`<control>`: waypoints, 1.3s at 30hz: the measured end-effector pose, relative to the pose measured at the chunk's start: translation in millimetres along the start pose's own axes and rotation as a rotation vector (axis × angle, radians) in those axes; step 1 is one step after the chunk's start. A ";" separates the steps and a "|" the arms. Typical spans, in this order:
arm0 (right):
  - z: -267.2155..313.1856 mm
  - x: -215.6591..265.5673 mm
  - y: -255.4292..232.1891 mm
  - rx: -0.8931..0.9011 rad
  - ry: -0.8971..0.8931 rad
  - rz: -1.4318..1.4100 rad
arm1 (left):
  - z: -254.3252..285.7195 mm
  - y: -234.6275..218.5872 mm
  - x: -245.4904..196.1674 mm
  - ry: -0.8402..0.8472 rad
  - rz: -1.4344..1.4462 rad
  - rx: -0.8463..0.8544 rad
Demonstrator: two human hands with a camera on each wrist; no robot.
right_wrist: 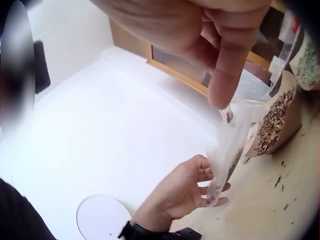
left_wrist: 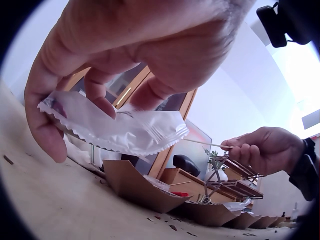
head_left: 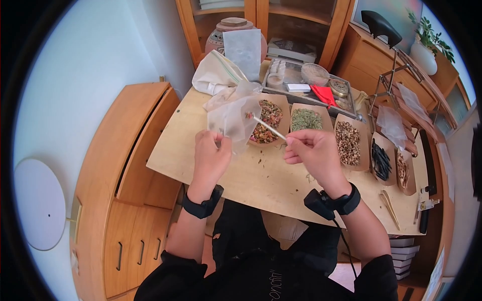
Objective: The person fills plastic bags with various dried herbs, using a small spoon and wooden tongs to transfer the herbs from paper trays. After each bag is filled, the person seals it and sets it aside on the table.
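Note:
My left hand [head_left: 211,155] pinches a translucent white sachet [head_left: 228,123] near its lower end, holding it up over the table. In the left wrist view the sachet's crimped, zigzag edge faces the camera. Between thumb and fingers, my right hand [head_left: 314,153] grips the end of a slim, long-handled spoon [head_left: 269,127]. The spoon slants up and left, its tip at the sachet's mouth with a little reddish-brown dried herb on it. Just behind stands a cardboard tray of mixed dried flowers [head_left: 270,116], partly covered by the sachet.
Trays of green dried herb [head_left: 306,119], brown chopped pieces [head_left: 348,143], dark pods [head_left: 381,161] and pale slices [head_left: 402,169] run rightward. Wooden tweezers [head_left: 389,209] lie at front right. Behind are a cloth bag [head_left: 217,72] and a grey tray [head_left: 351,106]. Crumbs dot the table [head_left: 175,145].

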State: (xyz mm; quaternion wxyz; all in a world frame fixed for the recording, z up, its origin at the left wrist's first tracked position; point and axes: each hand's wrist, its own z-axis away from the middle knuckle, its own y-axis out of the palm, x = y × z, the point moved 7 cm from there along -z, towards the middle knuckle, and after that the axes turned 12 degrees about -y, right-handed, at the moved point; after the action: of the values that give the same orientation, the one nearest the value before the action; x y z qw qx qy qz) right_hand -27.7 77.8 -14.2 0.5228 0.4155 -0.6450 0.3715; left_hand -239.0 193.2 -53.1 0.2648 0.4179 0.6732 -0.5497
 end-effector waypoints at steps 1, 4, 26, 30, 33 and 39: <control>0.0 3.5 5.8 0.073 -0.044 0.145 | 0.2 0.6 0.0 -0.004 0.001 0.014; 3.0 16.0 16.4 0.176 -0.220 0.453 | 1.0 2.4 1.3 0.018 0.028 0.019; 0.1 -59.5 -8.9 -0.064 0.164 -0.037 | -3.6 -3.0 13.7 -0.142 0.063 0.114; 4.2 -62.9 -7.5 -0.104 0.169 -0.164 | -4.7 -1.9 17.9 -0.154 0.067 0.130; 5.5 -60.7 -8.6 -0.132 0.157 -0.159 | -5.0 -3.4 18.0 -0.166 0.061 0.131; 5.0 -62.6 -17.2 -0.118 0.128 -0.161 | -2.2 -5.4 13.7 -0.176 0.067 0.128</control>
State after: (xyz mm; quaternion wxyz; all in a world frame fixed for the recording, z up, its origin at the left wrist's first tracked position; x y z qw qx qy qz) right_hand -6.9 75.9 -75.9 0.6144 0.4099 -0.5958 0.3155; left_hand -250.3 198.8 -60.9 0.3138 0.4062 0.5964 -0.6171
